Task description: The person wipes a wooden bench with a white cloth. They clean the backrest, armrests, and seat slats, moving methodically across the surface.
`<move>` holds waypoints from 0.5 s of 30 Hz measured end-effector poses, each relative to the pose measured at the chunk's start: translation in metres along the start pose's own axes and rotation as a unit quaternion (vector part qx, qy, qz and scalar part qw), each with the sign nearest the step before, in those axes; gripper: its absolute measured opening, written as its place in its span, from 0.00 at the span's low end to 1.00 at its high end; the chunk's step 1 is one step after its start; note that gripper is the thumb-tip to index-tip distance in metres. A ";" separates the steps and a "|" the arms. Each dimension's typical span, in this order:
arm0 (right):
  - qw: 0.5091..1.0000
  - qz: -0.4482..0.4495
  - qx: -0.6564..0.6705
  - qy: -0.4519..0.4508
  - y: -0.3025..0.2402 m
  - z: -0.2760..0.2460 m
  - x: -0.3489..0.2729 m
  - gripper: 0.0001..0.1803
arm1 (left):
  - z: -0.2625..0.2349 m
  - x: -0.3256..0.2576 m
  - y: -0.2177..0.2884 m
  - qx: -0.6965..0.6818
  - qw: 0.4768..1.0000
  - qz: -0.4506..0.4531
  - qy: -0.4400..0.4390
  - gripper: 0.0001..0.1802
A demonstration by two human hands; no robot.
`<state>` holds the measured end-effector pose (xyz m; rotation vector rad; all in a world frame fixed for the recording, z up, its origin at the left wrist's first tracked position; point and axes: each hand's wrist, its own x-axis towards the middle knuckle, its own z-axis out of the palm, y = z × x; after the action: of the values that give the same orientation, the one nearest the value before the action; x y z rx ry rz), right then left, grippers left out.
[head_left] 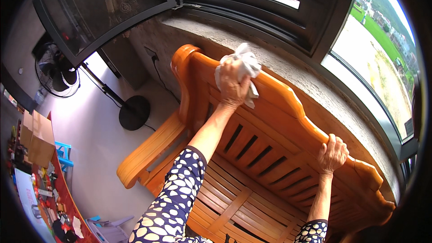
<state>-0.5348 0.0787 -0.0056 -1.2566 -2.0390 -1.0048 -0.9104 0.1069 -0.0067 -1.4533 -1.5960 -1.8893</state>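
Note:
My left hand [234, 87] is closed round a crumpled white cloth [246, 63], pressing it against the upper edge of a wooden bench's backrest [274, 90], near its left end post. Part of the cloth hangs down below my fingers over the front of the backrest. Farther right, my right hand [332, 155] grips the same curved top rail, its fingers folded over the edge. Beneath my arms lies the slatted seat [220, 189]. The bench's wide left armrest [150, 148] juts out beside my left arm.
A rough wall ledge [288, 67] and dark-framed windows [252, 13] stand close behind the bench. An opened window panel [103, 13] hangs over the far left. Below it stands a black pedestal fan [135, 112]. A cluttered red table [67, 189] with a cardboard box [40, 139] is at left.

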 end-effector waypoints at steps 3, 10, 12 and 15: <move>1.000 0.016 -0.006 -0.015 -0.003 0.004 -0.003 0.28 | -0.026 0.012 -0.053 0.036 0.997 0.070 -0.013 0.25; 0.999 0.026 -0.009 -0.022 0.003 0.011 -0.010 0.31 | -0.062 0.045 -0.099 0.098 0.966 0.204 -0.124 0.17; 0.999 0.030 -0.015 -0.027 0.004 0.010 -0.012 0.31 | -0.071 0.060 -0.105 0.117 0.954 0.225 -0.163 0.17; 0.999 0.030 -0.020 -0.034 0.003 0.012 -0.011 0.31 | -0.089 0.083 -0.115 0.169 0.928 0.261 -0.206 0.15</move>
<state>-0.5277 0.0840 -0.0202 -1.3821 -2.0274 -0.9913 -1.0781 0.1029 0.0030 -1.9457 -1.3999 -1.0072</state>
